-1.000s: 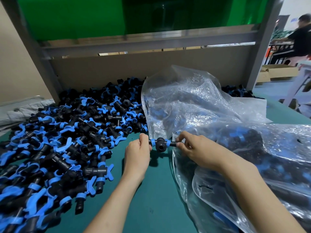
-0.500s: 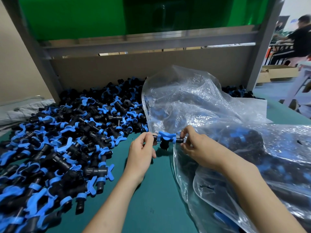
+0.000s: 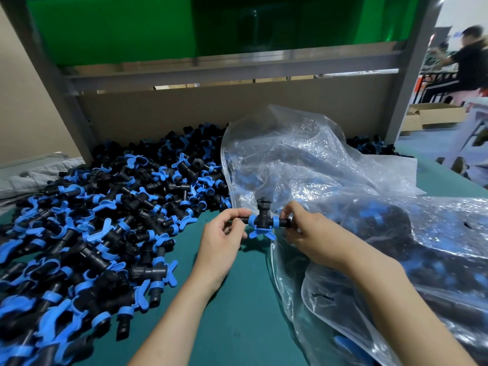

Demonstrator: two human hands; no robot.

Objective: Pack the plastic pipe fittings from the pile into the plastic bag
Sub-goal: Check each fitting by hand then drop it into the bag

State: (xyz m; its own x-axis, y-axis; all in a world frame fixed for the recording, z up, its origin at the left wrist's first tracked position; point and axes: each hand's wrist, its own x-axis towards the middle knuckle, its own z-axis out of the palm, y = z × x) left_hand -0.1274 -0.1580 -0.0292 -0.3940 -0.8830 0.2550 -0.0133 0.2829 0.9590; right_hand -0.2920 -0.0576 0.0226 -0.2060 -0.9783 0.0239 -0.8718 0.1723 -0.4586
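Note:
A black tee fitting with blue clips (image 3: 262, 219) is held level between both hands, its branch pointing up and its blue wings hanging down. My left hand (image 3: 224, 233) pinches its left end and my right hand (image 3: 306, 231) pinches its right end. It hovers just above the green table (image 3: 232, 313), at the mouth of the clear plastic bag (image 3: 303, 165). A large pile of the same black and blue fittings (image 3: 100, 223) covers the table's left side. Fittings show through the bag at the right.
A cardboard wall (image 3: 211, 109) and a grey metal frame (image 3: 232, 67) close off the back of the table. A person (image 3: 464, 62) sits at the far right, behind the frame, near cardboard boxes (image 3: 433, 114). A few loose fittings (image 3: 372, 146) lie behind the bag.
The fitting has been turned between my hands: its branch faced the camera, then hung down, and now points up with the blue wings below. Both hands stayed in place.

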